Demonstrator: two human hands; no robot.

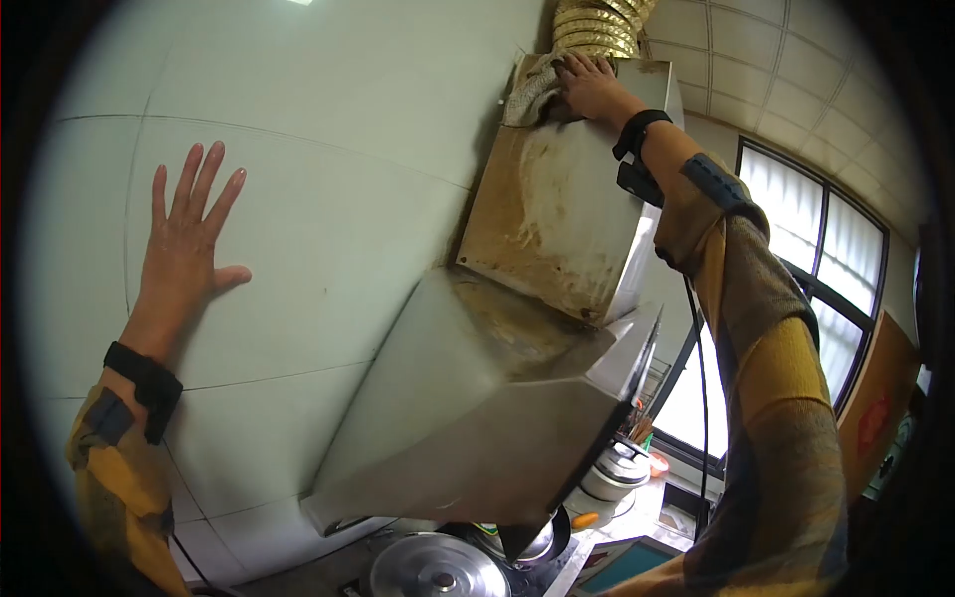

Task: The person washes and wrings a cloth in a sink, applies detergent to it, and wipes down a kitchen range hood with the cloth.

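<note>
The rag [533,92], near twelve o'clock on the stained range hood [557,209], looks light and soft, best gripped bunched; the right hand [595,90] holds it pressed there. Towards nine o'clock, the left hand [187,239] rests spread wide against the wall [318,239].

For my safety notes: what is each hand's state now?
Left hand: open, spread against the pale tiled wall.
Right hand: on a crumpled grey cloth; grip cannot be told.

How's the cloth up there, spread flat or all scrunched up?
Scrunched up: the cloth shows rumpled folds at the right hand, near the top of the metal hood cover.
</note>
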